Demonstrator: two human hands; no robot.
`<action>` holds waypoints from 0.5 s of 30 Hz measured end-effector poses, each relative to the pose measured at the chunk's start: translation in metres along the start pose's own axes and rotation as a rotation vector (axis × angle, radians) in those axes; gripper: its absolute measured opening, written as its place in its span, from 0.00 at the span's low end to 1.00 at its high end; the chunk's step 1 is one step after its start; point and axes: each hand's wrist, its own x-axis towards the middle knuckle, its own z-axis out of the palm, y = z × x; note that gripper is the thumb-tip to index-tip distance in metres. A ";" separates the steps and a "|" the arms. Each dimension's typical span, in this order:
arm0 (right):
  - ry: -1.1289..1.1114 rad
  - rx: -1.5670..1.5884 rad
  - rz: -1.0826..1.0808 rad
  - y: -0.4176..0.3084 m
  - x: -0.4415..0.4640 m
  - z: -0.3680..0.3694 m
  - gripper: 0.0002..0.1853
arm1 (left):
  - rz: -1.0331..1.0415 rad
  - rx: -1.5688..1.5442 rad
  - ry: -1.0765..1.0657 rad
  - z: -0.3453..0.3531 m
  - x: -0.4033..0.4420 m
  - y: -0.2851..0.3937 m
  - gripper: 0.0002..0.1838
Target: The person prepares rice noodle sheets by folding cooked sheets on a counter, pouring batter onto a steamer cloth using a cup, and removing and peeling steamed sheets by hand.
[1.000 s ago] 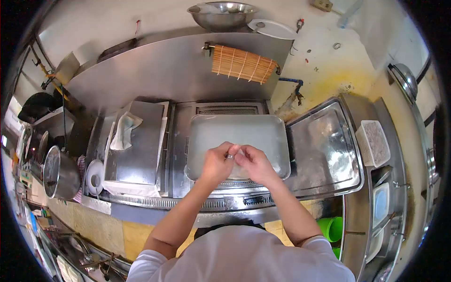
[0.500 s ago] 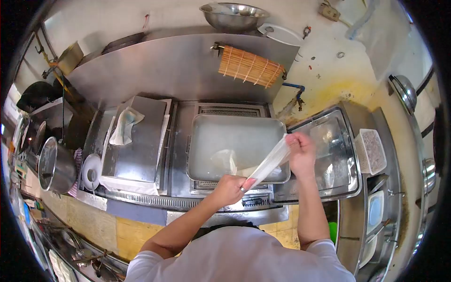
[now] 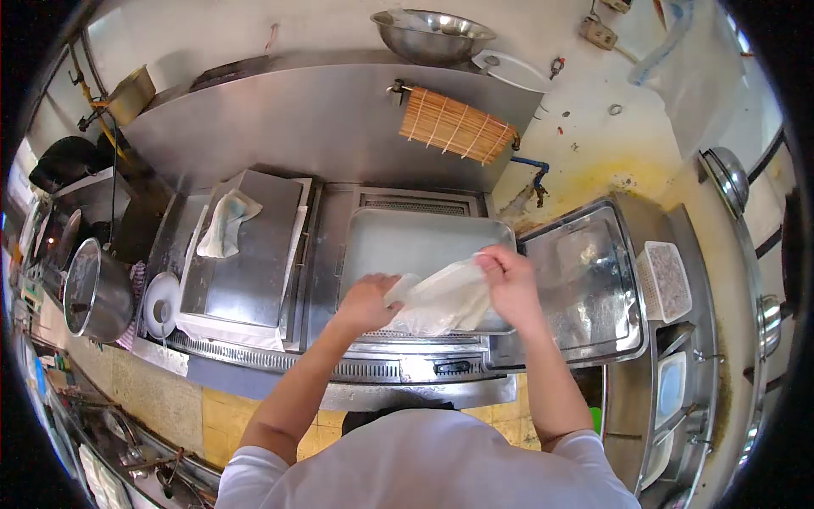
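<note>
A thin, whitish, limp sheet [image 3: 445,297] spreads between my two hands, partly see-through and creased; I cannot tell its material. My left hand [image 3: 368,304] is closed on its left end. At the upper right corner, my right hand [image 3: 514,290] pinches the sheet between thumb and fingers. Below both hands lies a large rectangular metal tray [image 3: 431,214], whose inside looks pale and cloudy. The sheet hangs over the tray's front part and hides some of the front rim.
To the right stand a wet, shiny metal tray [image 3: 585,280] and a white plastic basket [image 3: 665,280]. On the left, a crumpled cloth [image 3: 227,222] lies on a metal box lid [image 3: 233,293]. A steel pot [image 3: 97,293] sits farther left. A bamboo mat [image 3: 458,125] hangs behind.
The sheet was pulled into a narrow diagonal band and now spreads wider. My left hand has moved left and up; my right hand has come slightly left and down.
</note>
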 end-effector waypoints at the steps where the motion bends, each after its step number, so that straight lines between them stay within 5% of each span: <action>1: -0.041 -0.017 -0.046 -0.001 0.001 0.005 0.05 | 0.063 -0.042 0.148 0.001 0.010 0.009 0.17; 4: -0.148 -0.099 -0.152 -0.013 0.003 0.014 0.05 | 0.249 -0.513 0.276 -0.005 0.051 0.065 0.14; 7: -0.135 -0.183 -0.226 -0.015 0.005 0.014 0.05 | -0.124 -0.554 -0.261 0.003 0.071 0.073 0.08; 15: 0.085 -0.206 -0.102 -0.005 0.001 -0.011 0.05 | 0.149 -0.412 -0.019 0.032 0.052 0.066 0.04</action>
